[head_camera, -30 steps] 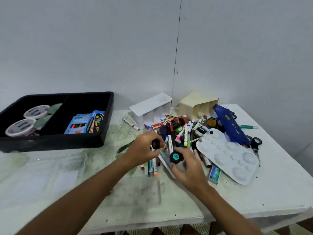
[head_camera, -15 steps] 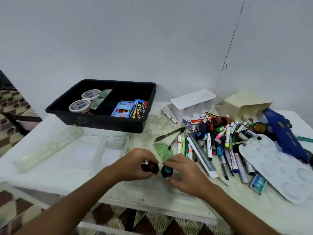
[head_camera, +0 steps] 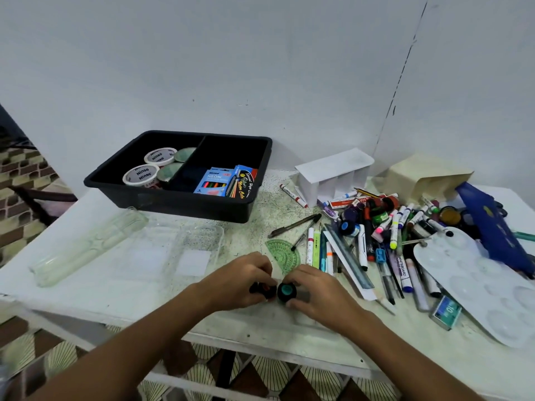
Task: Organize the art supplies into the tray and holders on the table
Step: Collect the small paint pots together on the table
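While curled round two small paint pots at lower centre — left hand [head_camera: 237,280] on a dark pot [head_camera: 262,289], right hand [head_camera: 317,290] on a teal-capped pot [head_camera: 286,291] — still well short of the black tray [head_camera: 262,169], upper left of centre; left hand nearer; long side across frame.

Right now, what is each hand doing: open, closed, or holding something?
Left hand: fingers curled round a small dark bottle.
Right hand: fingers holding a small black bottle with a teal cap.
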Motion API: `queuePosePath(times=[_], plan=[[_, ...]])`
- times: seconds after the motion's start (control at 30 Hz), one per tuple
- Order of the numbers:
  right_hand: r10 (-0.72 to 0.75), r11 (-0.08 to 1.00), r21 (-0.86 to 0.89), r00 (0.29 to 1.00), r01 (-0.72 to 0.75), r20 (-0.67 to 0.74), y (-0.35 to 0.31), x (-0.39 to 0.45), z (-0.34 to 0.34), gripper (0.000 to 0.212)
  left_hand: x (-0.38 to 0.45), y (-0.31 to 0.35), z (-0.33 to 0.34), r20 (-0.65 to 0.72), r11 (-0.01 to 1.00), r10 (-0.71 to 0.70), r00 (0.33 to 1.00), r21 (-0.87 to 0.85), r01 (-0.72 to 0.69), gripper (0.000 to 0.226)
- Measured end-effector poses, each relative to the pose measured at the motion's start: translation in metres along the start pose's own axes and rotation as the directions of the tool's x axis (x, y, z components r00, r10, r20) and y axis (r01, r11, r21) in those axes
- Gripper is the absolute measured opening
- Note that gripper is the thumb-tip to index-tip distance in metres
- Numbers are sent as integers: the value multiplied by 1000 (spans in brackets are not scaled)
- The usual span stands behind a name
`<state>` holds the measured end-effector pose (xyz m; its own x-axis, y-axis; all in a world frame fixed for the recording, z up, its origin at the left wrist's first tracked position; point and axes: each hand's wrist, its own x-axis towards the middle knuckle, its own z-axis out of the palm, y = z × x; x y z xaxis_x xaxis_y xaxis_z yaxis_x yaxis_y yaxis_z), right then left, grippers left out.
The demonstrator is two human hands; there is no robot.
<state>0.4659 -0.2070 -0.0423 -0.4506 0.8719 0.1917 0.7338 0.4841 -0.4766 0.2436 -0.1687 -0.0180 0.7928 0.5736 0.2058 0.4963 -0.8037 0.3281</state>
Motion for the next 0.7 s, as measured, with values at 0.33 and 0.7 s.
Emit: queuePosePath(times=[0.33, 0.7], plan=[[-133, 974, -189, 990, 123, -43, -1, -2, 4, 33, -2, -8, 7, -7, 998, 27, 1000, 59, -26, 29], [125, 992, 12, 970, -126, -210, 33, -3, -46, 23, 66, -5, 6, -69, 986, -169, 983, -26, 168, 42]])
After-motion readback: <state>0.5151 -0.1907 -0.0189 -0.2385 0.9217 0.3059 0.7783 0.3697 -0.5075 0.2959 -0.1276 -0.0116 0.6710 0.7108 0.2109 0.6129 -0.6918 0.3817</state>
